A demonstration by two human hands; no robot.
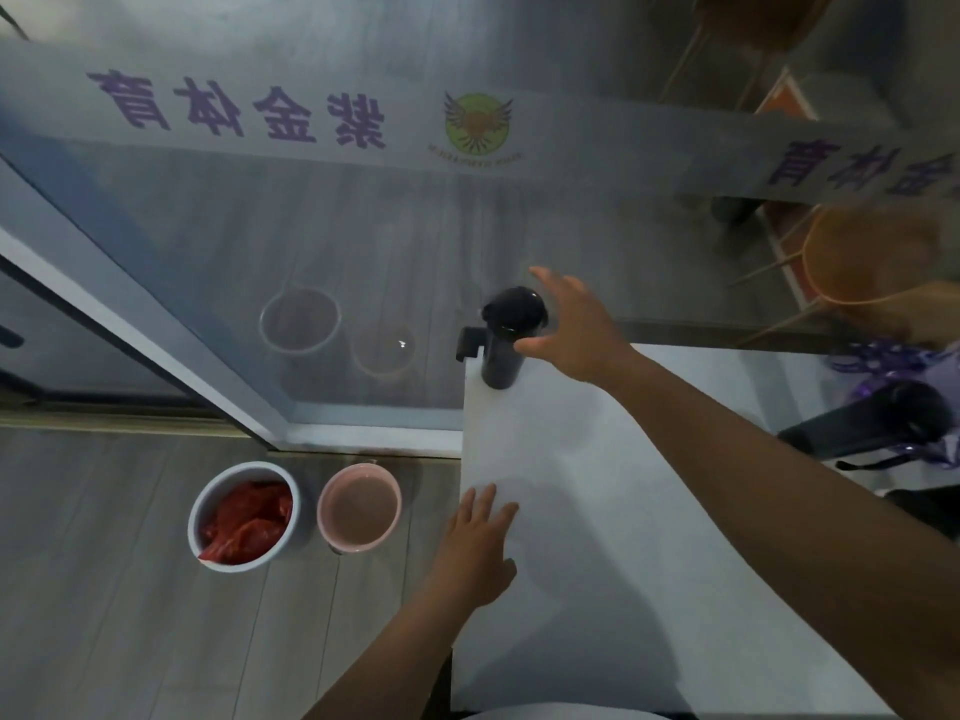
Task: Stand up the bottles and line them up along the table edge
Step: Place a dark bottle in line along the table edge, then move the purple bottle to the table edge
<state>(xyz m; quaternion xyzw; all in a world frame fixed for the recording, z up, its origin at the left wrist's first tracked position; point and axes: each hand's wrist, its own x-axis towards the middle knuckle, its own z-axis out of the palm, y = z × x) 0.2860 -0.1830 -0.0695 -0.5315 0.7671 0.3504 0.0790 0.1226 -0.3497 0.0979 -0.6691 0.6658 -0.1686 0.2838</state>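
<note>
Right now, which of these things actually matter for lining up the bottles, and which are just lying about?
Part of the job:
- upright black bottle at the table's far corner
- black bottle lying down at the right
- white table

Just lying about:
- white bucket with red contents
- pink bucket
- purple ribbon

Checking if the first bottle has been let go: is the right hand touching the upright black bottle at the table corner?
Cannot tell. In the head view the open right hand sits right beside the black bottle, thumb overlapping its side, but neither contact nor a gap shows plainly.
</note>
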